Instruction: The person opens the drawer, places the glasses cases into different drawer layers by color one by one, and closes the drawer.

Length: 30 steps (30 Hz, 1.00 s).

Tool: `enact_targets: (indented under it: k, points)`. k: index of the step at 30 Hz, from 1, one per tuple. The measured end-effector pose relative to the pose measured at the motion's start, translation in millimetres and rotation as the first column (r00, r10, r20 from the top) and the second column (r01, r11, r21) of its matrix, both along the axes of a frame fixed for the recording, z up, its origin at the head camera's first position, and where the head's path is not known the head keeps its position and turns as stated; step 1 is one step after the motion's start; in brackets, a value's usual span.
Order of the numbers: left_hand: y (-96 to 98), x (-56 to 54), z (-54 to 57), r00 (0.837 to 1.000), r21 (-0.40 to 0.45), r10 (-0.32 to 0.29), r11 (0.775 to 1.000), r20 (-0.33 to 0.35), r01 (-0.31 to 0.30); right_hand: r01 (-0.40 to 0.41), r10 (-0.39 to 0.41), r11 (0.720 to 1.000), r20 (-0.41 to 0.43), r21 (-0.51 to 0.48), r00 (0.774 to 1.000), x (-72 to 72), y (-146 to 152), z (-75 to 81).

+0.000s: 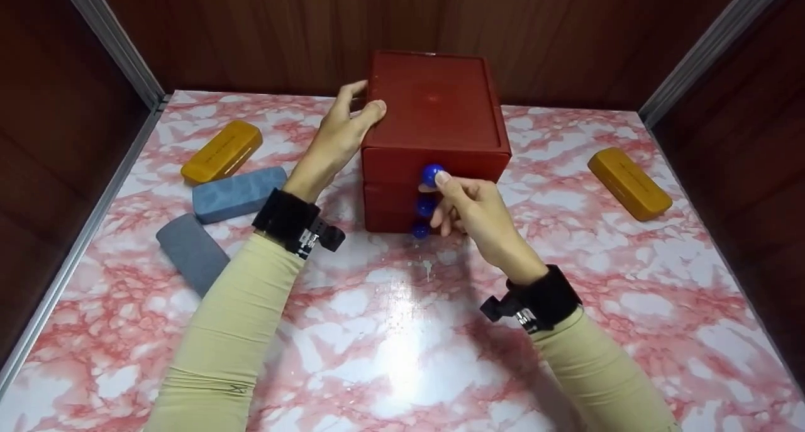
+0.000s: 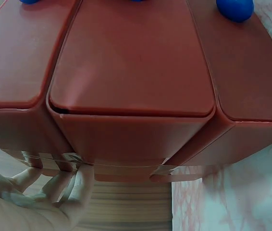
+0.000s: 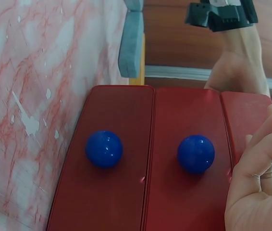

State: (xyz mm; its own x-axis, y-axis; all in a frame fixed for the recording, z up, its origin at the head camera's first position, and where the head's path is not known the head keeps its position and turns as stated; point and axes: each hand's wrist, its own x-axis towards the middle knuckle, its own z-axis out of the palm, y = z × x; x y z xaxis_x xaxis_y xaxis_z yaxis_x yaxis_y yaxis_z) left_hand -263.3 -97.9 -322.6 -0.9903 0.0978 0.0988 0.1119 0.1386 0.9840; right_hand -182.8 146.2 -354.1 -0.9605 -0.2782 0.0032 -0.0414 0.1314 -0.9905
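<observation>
A red drawer cabinet (image 1: 434, 105) stands on the marbled table, with three stacked drawers and round blue knobs down its front. My right hand (image 1: 481, 215) pinches the top blue knob (image 1: 432, 175) between thumb and fingers. Beneath it are the middle knob (image 1: 425, 206) and the bottom knob (image 1: 420, 231); in the right wrist view both stand free of the hand. My left hand (image 1: 343, 127) rests on the cabinet's left side, thumb over the top edge. In the left wrist view, its fingers (image 2: 80, 192) reach the side wall, beside a strip of clear tape (image 2: 121, 168). The drawer fronts look closed or nearly so.
At left lie a yellow case (image 1: 222, 152), a blue case (image 1: 239, 194) and a grey case (image 1: 193, 253), the last partly behind my left forearm. Another yellow case (image 1: 630, 183) lies at right. Wooden panels (image 1: 283, 36) with metal edging enclose the table.
</observation>
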Motion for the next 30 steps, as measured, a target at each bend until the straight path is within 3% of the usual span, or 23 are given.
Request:
enact_targets:
  k: [15,30]
  points:
    - [1.0,-0.9,-0.2,1.000,0.031,0.000,1.000,0.019,-0.001,0.022,-0.021,0.999,-0.042,0.031,0.999,-1.7,-0.3,-1.6]
    - [3.9,0.9,-7.0,0.998,0.027,0.054,0.998,-0.021,-0.053,0.091,-0.059,0.983,-0.195,0.159,0.979,14.4,18.0,-4.3]
